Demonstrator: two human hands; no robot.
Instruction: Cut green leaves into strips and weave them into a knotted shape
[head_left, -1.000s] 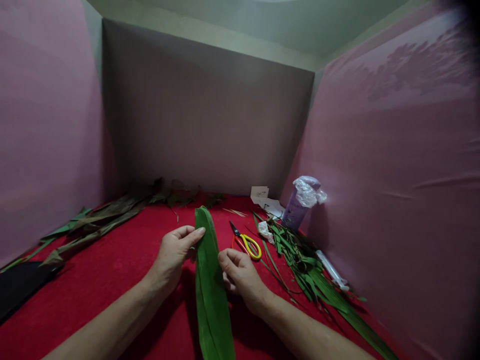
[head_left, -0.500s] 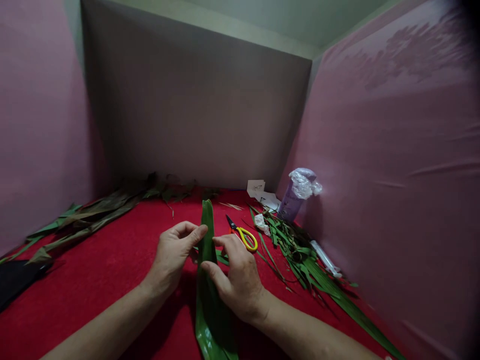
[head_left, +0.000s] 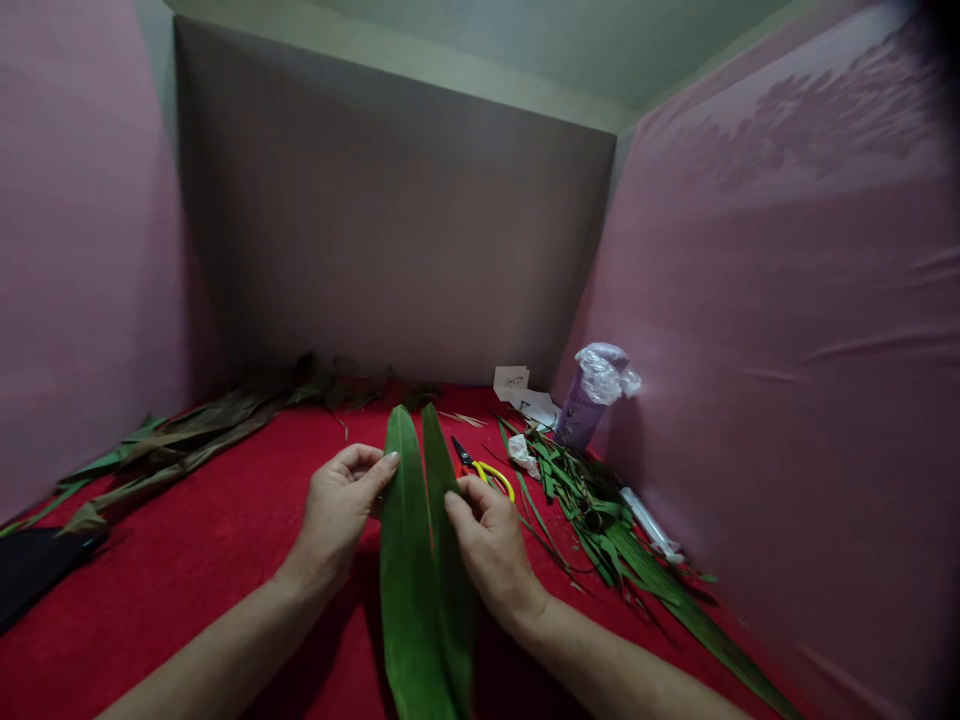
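Observation:
A long green leaf [head_left: 409, 570] stands upright in front of me, parted at the top into two blades with a gap between them. My left hand [head_left: 341, 510] pinches the left blade at its outer edge near the top, thumb in front. The right blade [head_left: 444, 520] is pinched by my right hand [head_left: 491, 545], between thumb and fingers. Lower down the two blades lie against each other, and the leaf's bottom runs out of view. Just beyond my right hand lie yellow-handled scissors [head_left: 496, 480] with dark blades, partly hidden by that hand.
On the red cloth [head_left: 225, 560], leaf strips [head_left: 592, 510] are heaped at right beside a clear plastic tube [head_left: 651, 525]. A purple container [head_left: 581, 410] topped with plastic wrap stands behind. Larger leaves [head_left: 187, 440] lie at left, above a black item [head_left: 45, 565]. Pink walls flank both sides.
The leaf was narrow and folded together; now its top is spread into two blades. My right hand has shifted slightly right and closed on the right blade.

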